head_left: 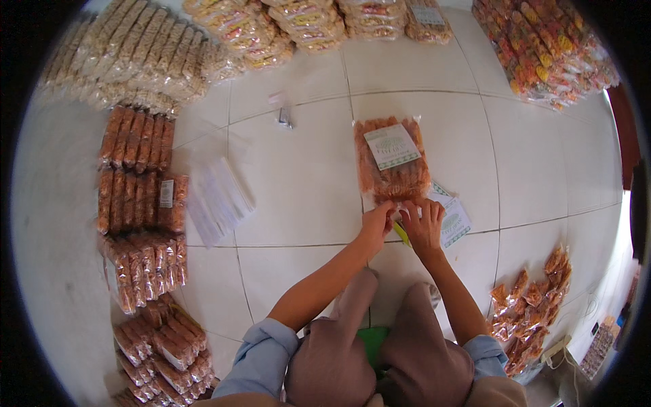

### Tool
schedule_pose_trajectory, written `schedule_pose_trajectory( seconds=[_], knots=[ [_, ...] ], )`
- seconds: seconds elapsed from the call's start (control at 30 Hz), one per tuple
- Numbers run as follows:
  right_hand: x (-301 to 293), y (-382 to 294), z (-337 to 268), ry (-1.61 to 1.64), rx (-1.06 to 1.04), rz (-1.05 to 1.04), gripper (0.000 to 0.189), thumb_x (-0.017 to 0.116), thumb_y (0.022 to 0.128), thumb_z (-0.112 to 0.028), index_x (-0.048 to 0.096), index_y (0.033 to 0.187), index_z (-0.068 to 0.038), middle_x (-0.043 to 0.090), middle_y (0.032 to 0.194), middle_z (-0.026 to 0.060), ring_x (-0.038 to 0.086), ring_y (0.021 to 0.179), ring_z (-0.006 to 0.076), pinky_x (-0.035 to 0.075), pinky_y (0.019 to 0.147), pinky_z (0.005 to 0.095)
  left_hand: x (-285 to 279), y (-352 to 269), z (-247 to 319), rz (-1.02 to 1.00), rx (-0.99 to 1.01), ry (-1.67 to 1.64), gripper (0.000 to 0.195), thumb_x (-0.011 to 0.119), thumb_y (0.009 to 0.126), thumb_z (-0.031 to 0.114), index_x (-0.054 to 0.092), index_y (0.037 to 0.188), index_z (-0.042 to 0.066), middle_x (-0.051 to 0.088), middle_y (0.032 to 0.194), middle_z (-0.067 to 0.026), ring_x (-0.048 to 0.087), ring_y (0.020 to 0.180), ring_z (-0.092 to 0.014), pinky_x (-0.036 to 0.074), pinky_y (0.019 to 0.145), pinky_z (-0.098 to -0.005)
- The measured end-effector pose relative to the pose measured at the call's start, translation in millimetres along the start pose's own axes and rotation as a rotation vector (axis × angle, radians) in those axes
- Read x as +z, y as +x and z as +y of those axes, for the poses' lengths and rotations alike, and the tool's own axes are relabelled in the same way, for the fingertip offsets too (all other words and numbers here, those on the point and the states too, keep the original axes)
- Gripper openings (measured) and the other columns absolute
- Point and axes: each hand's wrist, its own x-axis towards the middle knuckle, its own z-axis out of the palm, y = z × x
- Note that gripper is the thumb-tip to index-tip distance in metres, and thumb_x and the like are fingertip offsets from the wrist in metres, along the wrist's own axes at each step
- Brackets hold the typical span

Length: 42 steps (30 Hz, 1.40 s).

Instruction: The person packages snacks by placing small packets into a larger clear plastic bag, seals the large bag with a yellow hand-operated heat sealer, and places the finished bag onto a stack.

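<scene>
A clear plastic pack of orange-brown snacks (399, 180) lies on the tiled floor before me, with a white and green printed card (392, 147) on its upper part. At the pack's near end, my left hand (377, 222) pinches the plastic from the left. My right hand (423, 220) grips the same end from the right, the fingertips of both hands nearly touching. A yellow-green object (401, 233) shows partly between the hands; its kind is unclear. More printed cards (456, 223) lie beside and partly behind my right hand.
Stacked brown snack packs (142, 203) line the left side, with pale snack packs (147, 56) beyond. Yellowish packs (305, 23) stand at the far edge, colourful packs (552, 48) far right. Small orange bags (534, 305) lie near right. Plastic sleeves (218, 203) and a small packet (285, 118) lie left of centre.
</scene>
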Motion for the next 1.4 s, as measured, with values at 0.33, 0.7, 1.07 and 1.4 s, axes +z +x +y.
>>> schedule_pose_trajectory(
  seconds=[0.33,0.7,1.07,1.4],
  knots=[
    [-71.7,98.5,-13.1,0.03,-0.218,0.056,0.019,0.064,0.077,-0.014,0.059,0.095,-0.011,0.054,0.097,0.0017,0.048,0.099,0.021,0.033,0.09,0.0443,5.4,-98.6,83.6,-0.239,0.561,0.781,0.018,0.067,0.082,0.022,0.059,0.091,0.008,0.054,0.08,-0.0008,0.05,0.071,-0.013,0.044,0.062,-0.0274],
    [-83.1,164.9,19.7,0.423,-0.213,-0.181,0.018,0.068,0.075,-0.009,0.063,0.093,-0.009,0.056,0.09,0.0033,0.045,0.094,0.0236,0.038,0.085,0.035,43.9,-62.6,135.3,-0.029,1.685,1.42,0.025,0.069,0.071,0.013,0.062,0.094,0.01,0.054,0.087,-0.0036,0.05,0.085,-0.024,0.046,0.074,-0.0364],
    [-52.3,122.4,31.8,0.905,0.686,-0.019,0.04,0.05,0.088,-0.036,0.053,0.12,-0.012,0.052,0.119,0.0069,0.044,0.114,0.0247,0.038,0.095,0.0391,33.9,-52.1,113.7,-0.036,1.836,1.421,0.034,0.071,0.068,0.021,0.057,0.098,0.014,0.051,0.093,-0.0034,0.05,0.088,-0.022,0.039,0.081,-0.0353],
    [-8.2,79.4,33.6,1.718,1.209,-0.582,0.065,0.064,0.085,-0.027,0.028,0.135,-0.007,0.045,0.128,0.0106,0.05,0.113,0.0212,0.045,0.096,0.0366,-33.4,-7.2,68.6,-0.071,0.188,0.248,0.088,0.067,0.081,0.043,0.012,0.143,0.013,0.039,0.132,-0.015,0.049,0.101,-0.021,0.042,0.082,-0.0344]
  ],
)
